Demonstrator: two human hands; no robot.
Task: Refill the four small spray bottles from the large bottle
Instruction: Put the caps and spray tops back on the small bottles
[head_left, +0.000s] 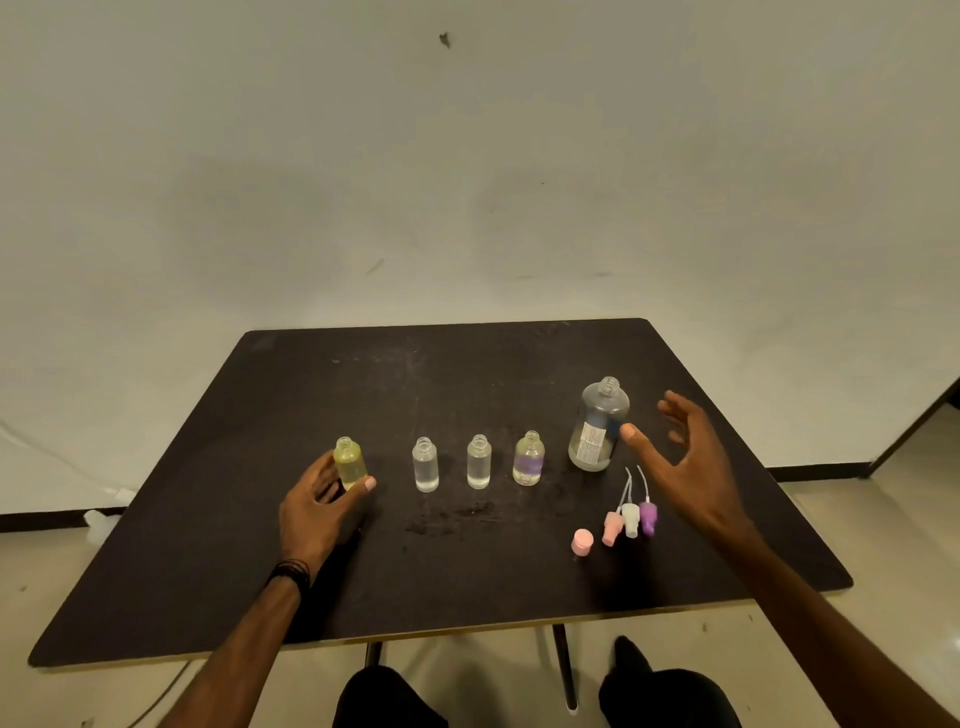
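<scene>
Your L hand (317, 504) grips yellow bottle (349, 461), upright on table (260, 519) | your R hand (685, 462) fingers spread, just beside big bottle (597, 426), not touching

bare room, kind unclear, maybe office or test space: plain off-white wall (467, 182) with scuffs, dark baseboard (41, 517), pale tile floor (883, 545), one black table (415, 582) on metal legs.

Your left hand (317, 501) covers the lower left side of the yellow bottle (349, 461) at centre left, so you cannot tell how its fingers lie behind it. The print on the large bottle's label (591, 443) is too small to read. Both your forearms run off the bottom edge.
</scene>
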